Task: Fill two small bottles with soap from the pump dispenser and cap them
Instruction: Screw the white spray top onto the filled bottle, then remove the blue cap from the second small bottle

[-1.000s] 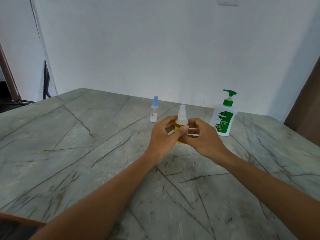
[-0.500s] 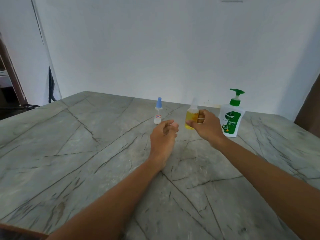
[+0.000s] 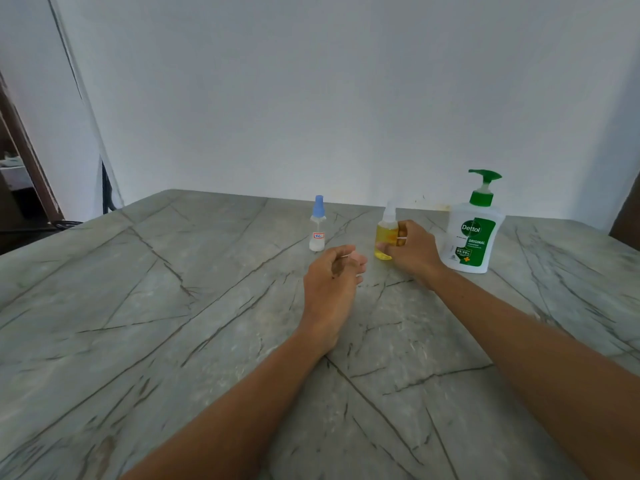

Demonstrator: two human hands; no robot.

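Setting yellow bottle (image 3: 385,240) down on counter (image 3: 173,306), by the look of it. Full of yellow liquid, pale cap on, upright, just left of pump dispenser (image 3: 474,233), near but apart. Cannot tell whether base touches counter yet.

Gripped low by right hand (image 3: 414,252), thumb across the front, fingers (image 3: 401,233) curled round the far side, tight on the body.

To do it well:
- Lower straight and keep upright, since narrow and tall probably means tippy.
- Feel base flat on counter before loosening fingers.
- Open thumb first, then slide hand back toward the body without dragging the bottle along.
- Mind the back of the hand, close beside the dispenser: no sideways swing, or dispenser gets bumped.
- Avoid squeezing the cap end.

Left hand (image 3: 332,275) loosely curled, holding nothing, low over counter just in front of blue-capped bottle (image 3: 318,225). Free to steady if needed.

Blue-capped bottle upright and capped, left of yellow one, apart from it, small label on front. Contents pale; how full, cannot tell
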